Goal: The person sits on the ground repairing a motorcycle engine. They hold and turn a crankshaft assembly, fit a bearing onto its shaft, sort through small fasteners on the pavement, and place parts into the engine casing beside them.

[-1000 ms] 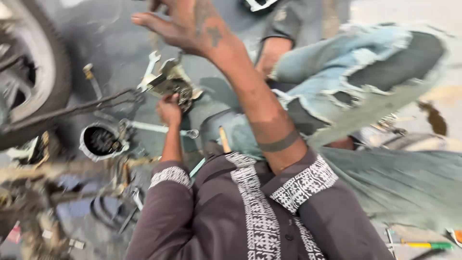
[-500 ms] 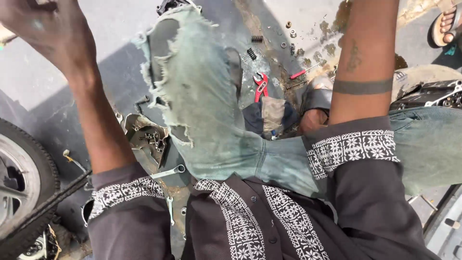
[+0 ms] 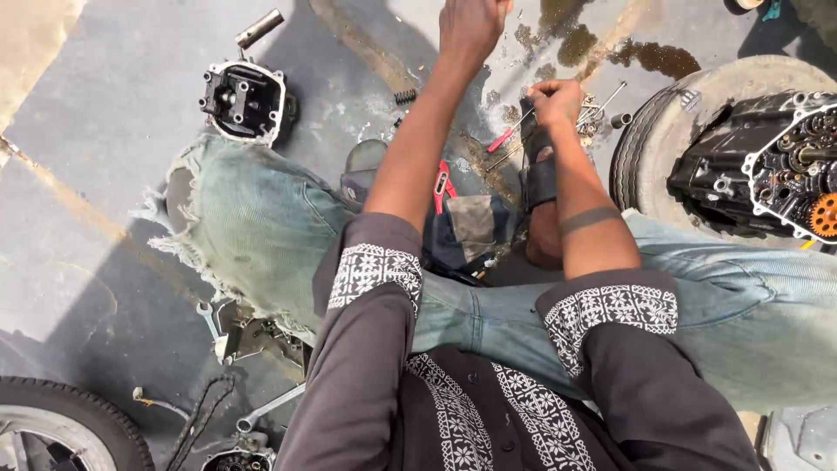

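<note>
I sit on the ground with my legs in torn light jeans [image 3: 261,227]. My left hand [image 3: 471,30] is raised at the top of the view, its fingers curled into a fist; nothing shows in it. My right hand [image 3: 554,100] is lower and to the right, closed on a small dark part [image 3: 528,118] just above my sandalled foot [image 3: 540,187]. Red-handled pliers [image 3: 441,185] lie between my arms. A red-handled screwdriver [image 3: 506,138] lies on the stained concrete left of my right hand.
A black cylinder head [image 3: 244,100] stands at the upper left. An open engine case [image 3: 767,166] with an orange gear [image 3: 824,214] lies on a tyre [image 3: 641,148] at right. A wheel [image 3: 61,427] and wrenches [image 3: 266,408] lie at the lower left, oil stains [image 3: 645,57] at the top.
The view has swung to the right. Both arms now reach forward over my legs. My right hand has come down and closed on the dark part; my left hand has curled into a fist.
</note>
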